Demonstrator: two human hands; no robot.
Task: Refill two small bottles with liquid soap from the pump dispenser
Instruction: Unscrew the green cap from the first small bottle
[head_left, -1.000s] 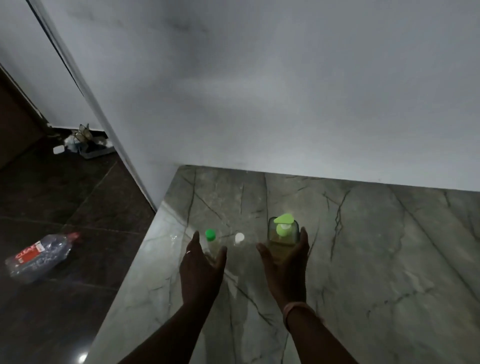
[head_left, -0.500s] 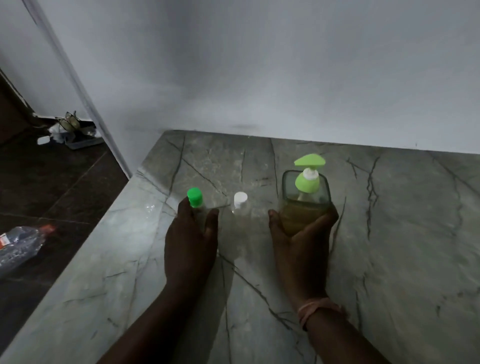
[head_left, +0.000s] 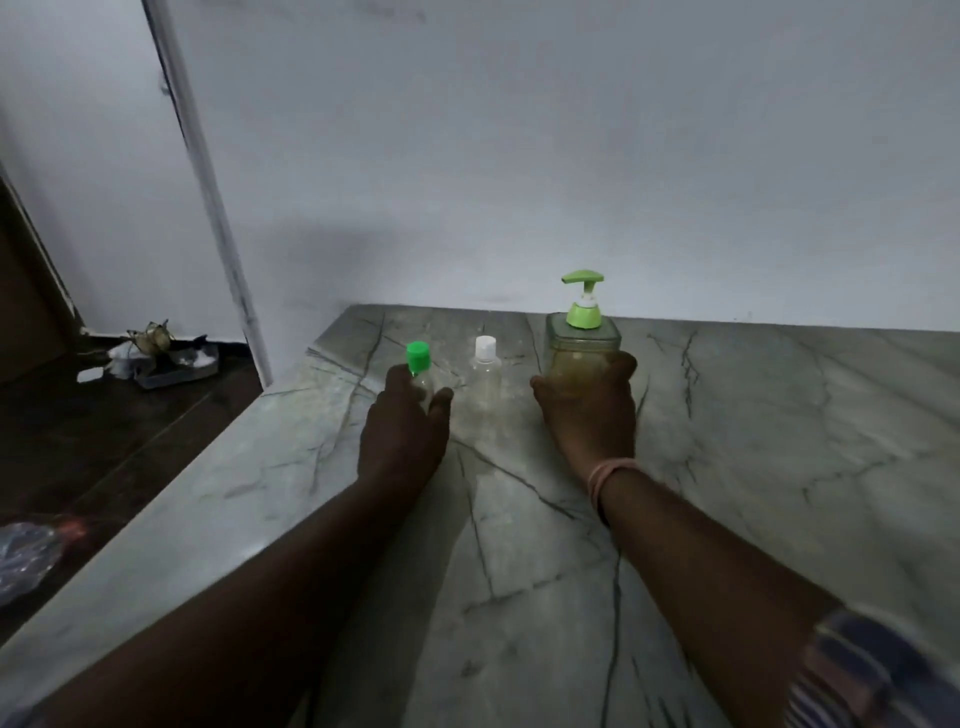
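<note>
Both arms are now reaching further out along the grey veined marble worktop (head_left: 727, 467). The left hand (head_left: 402, 431) is gripping the small clear green-capped bottle (head_left: 420, 370), the right hand (head_left: 589, 410) is gripping the clear square green-pump soap dispenser (head_left: 583, 343), and the small clear white-capped bottle (head_left: 485, 375) is standing between them, untouched

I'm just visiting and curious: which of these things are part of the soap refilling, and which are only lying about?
Part of the job:
- clear small bottle with green cap, gripped by left hand
- clear small bottle with white cap
- square clear pump dispenser with green pump, gripped by right hand

Lying about:
- crushed clear plastic bottle on the floor
- clutter by the far wall
</note>
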